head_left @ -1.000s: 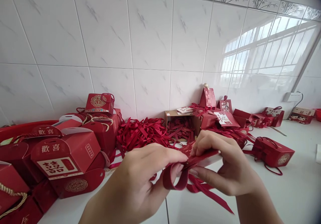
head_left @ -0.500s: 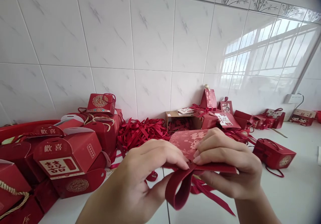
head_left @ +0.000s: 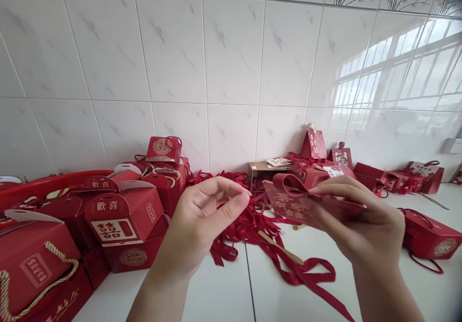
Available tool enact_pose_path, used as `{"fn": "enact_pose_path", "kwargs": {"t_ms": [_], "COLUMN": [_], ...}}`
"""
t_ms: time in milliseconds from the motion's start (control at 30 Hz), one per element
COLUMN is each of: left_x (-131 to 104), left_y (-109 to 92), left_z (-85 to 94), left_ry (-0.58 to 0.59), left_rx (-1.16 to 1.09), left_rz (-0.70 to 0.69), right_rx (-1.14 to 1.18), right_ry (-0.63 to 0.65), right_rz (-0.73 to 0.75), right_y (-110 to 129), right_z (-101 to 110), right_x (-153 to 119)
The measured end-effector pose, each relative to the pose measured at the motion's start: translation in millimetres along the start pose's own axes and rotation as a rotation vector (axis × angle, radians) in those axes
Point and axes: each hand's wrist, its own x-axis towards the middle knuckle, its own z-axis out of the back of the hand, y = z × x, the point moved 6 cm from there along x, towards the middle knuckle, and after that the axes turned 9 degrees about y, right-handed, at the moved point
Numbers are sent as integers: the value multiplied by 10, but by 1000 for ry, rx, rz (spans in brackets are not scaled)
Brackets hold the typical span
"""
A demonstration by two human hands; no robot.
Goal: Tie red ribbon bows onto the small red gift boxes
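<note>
My right hand (head_left: pixel 364 216) grips a flat-looking red gift box (head_left: pixel 288 204) with gold printed characters, held above the table. At its edge stands a dark red ribbon loop (head_left: pixel 285 183), next to my right fingers. My left hand (head_left: pixel 205 221) is raised apart from the box, its thumb and fingertips brought together; nothing shows between them. Behind and below it lies a heap of red ribbons (head_left: pixel 238 230). A thin gold-coloured stick (head_left: pixel 281 249) rests on the ribbons between my hands, and a long ribbon strand (head_left: pixel 317 286) trails toward the front.
Red gift boxes (head_left: pixel 124 211) with rope handles are stacked on the left, before a red basin (head_left: pixel 68 180). An open carton (head_left: pixel 258 168) with cards (head_left: pixel 277 162) stands near the tiled wall. More boxes (head_left: pixel 431 235) stand on the white table (head_left: pixel 224 293) at right.
My left hand has let go of the ribbon loop and drawn away leftward. My right hand has turned the gift box and moved it right, its loop now upward. The view has shifted left.
</note>
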Motion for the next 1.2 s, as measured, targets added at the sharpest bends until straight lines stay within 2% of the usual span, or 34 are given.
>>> {"fn": "enact_pose_path", "kwargs": {"t_ms": [433, 533, 600, 700, 800, 933, 1200], "left_x": [-53, -72, -86, -101, -101, -106, -141], "left_y": [-54, -79, -109, -120, -123, -184, -262], "left_z": [-165, -176, -163, -165, -251, -363, -390], "left_ry": [201, 190, 137, 76, 153, 252, 261], "left_rx": [-79, -37, 47, 175, 268, 352, 402], "left_rz": [-50, -84, -128, -138, -150, -248, -330], "right_rx": [56, 48, 50, 50, 11, -14, 5], "right_ry": [6, 12, 25, 57, 119, 181, 204], "right_rz": [-7, -16, -14, 63, 182, 290, 354], "right_y": [29, 34, 47, 113, 207, 307, 376], "right_z": [-28, -33, -46, -73, -118, -172, -200], "right_x": [-1, 1, 6, 14, 13, 4, -13]}}
